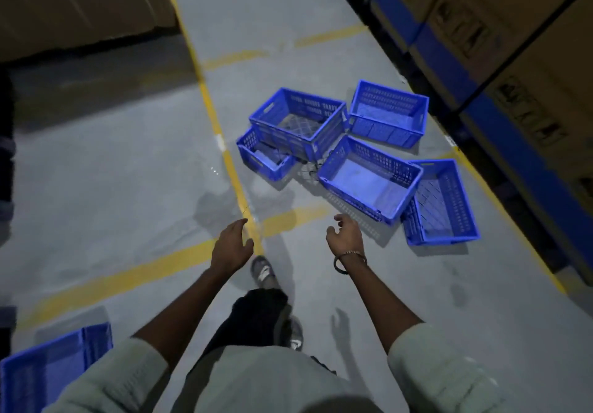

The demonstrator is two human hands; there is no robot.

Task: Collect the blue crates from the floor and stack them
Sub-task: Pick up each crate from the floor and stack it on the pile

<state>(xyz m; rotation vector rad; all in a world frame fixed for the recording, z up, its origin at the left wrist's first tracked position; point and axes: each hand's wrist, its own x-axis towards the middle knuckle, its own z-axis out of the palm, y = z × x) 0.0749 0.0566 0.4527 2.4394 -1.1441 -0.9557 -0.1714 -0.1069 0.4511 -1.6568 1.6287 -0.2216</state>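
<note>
Blue crates (369, 175), all empty, lie clustered on the floor; left hand (231, 245) and right hand (346, 236) hang loosely spread, holding nothing

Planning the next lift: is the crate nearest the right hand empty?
Empty: the nearest crate sits upright, its bare floor showing.

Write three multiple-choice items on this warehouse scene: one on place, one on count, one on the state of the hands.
1. Where is the crate cluster? A) right of the long yellow line B) on a shelf C) on a cart
2. How many crates are in that cluster? A) two B) five C) nine
3. The hands are: A) gripping a crate B) empty C) holding a box

Key: 1 A, the cluster lies on the floor right of the yellow line. 2 B, five show. 3 B, left hand and right hand hold nothing.
</note>
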